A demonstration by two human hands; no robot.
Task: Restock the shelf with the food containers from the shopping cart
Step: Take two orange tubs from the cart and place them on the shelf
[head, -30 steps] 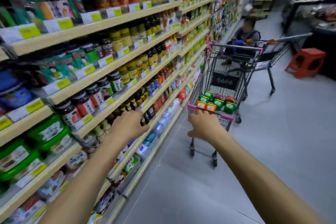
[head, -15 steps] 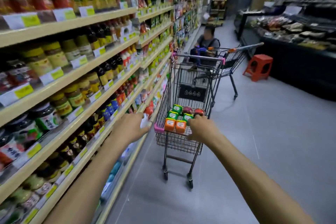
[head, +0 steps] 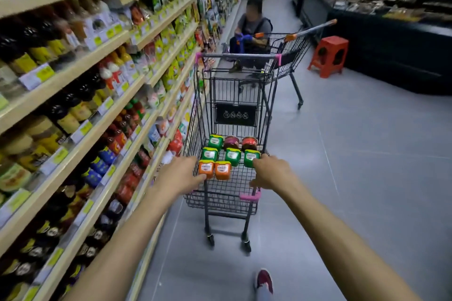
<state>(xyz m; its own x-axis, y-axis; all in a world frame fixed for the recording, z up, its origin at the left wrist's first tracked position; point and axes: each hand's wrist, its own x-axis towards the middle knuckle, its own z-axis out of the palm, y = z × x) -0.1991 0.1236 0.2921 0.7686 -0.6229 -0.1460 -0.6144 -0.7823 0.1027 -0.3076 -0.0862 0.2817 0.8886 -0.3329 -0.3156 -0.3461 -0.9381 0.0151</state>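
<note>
- Task status: judged as early. All visible food containers sit in the shopping cart (head: 230, 115); none is in a hand or on its way to the shelf (head: 102, 115).
- Cart contents, upper basket: two orange containers (head: 214, 169) at the near edge; three green containers (head: 232, 156) in the row behind them; one more green container (head: 215, 142) and two red-lidded jars (head: 241, 142) in the far row. All stand upright, close together.
- Left hand (head: 179, 175): at the cart's near left corner, fingers curled, fingertips touching the left orange container. Whether it grips cannot be told.
- Right hand (head: 270, 173): at the cart's near right edge, fingers loosely bent, beside the rightmost green container. No grip is visible.
- Shelf: left of the cart, already filled with bottles and jars.
- Remaining: move every container from cart to shelf.
</note>
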